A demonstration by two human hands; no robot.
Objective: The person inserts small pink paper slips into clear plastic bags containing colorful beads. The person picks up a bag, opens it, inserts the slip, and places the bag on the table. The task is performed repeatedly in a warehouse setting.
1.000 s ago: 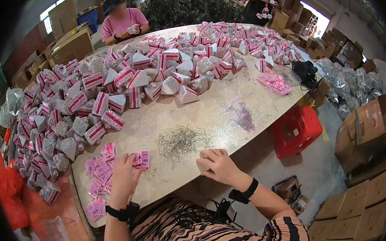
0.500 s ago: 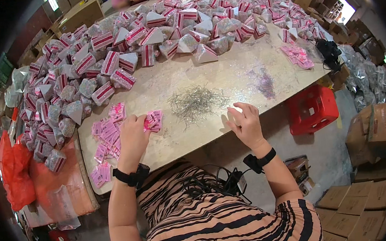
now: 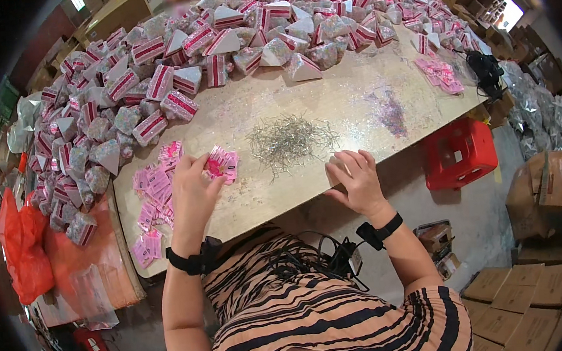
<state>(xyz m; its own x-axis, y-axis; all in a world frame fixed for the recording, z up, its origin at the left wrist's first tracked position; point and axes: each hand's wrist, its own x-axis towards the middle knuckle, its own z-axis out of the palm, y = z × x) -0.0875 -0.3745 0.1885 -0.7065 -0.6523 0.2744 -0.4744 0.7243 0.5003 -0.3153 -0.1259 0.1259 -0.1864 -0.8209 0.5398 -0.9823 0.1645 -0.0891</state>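
Observation:
My left hand (image 3: 192, 182) is over the pink printed cards (image 3: 156, 186) at the table's left front. Its thumb and forefinger are apart, beside a small fan of pink cards (image 3: 222, 165) that lies on the tabletop. Nothing shows gripped in it, though the hand partly covers the cards. Just right of a loose heap of thin silvery wire pieces (image 3: 291, 140), my right hand (image 3: 355, 179) hovers at the table's front edge. Its fingers are loosely bent with the thumb spread away, and no object is visible in them.
Many wedge-shaped clear bags of glittery pieces with pink-striped labels (image 3: 221, 41) cover the table's far and left sides. Purple glitter (image 3: 390, 117) and more pink cards (image 3: 440, 75) lie to the right. A red stool (image 3: 459, 155) and cardboard boxes (image 3: 525, 301) stand on the floor.
My left thumb and forefinger have parted beside the fan of cards. My right hand has shifted slightly down, its fingers more bent. The whole view has shifted a little.

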